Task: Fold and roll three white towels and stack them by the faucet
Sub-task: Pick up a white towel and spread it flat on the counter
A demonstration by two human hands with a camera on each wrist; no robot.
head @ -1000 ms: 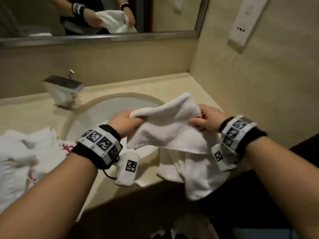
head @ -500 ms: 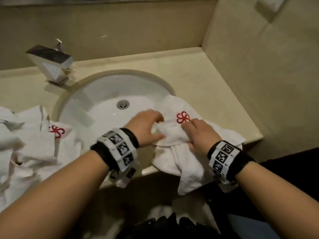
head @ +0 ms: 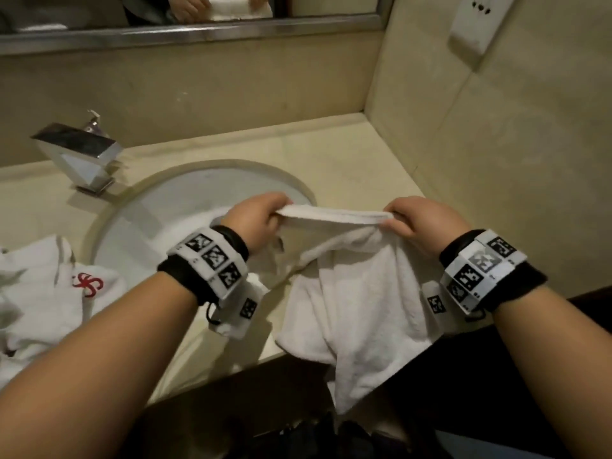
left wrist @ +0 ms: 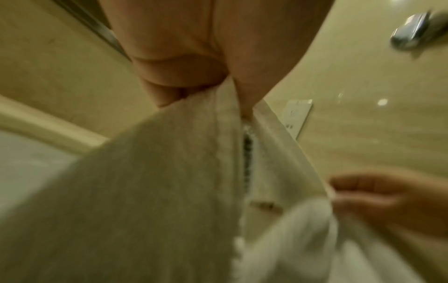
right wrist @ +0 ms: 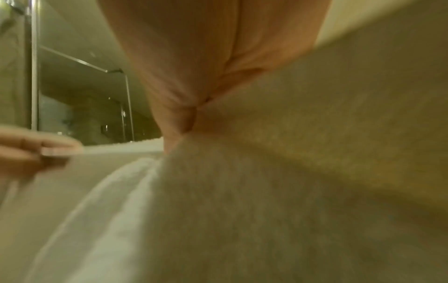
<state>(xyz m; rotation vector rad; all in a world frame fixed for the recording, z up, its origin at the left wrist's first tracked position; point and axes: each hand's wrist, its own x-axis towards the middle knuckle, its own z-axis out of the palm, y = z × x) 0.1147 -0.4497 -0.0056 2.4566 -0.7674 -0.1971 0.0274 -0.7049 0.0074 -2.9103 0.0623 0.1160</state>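
White cloth stretches between two hands. The left hand (head: 256, 217) and right hand (head: 420, 223) each pinch a top corner of the towel (head: 361, 293), pulling its edge straight so it can fold evenly. It hangs over the counter (head: 347, 160) edge, beside the sink (head: 172, 207). The faucet (head: 79, 157) waits behind.

Lighting: dim, warm yellowish indoor light, source not seen. Head view: fairly sharp, wide-angle bending at the edges, deep shadow below the counter (head: 347, 154) front; faucet (head: 77, 154) showed bright reflections. Wrist views: heavily blurred and soft, towel (left wrist: 145, 191) close and out of focus, small glare spots on the wall (left wrist: 383, 101).
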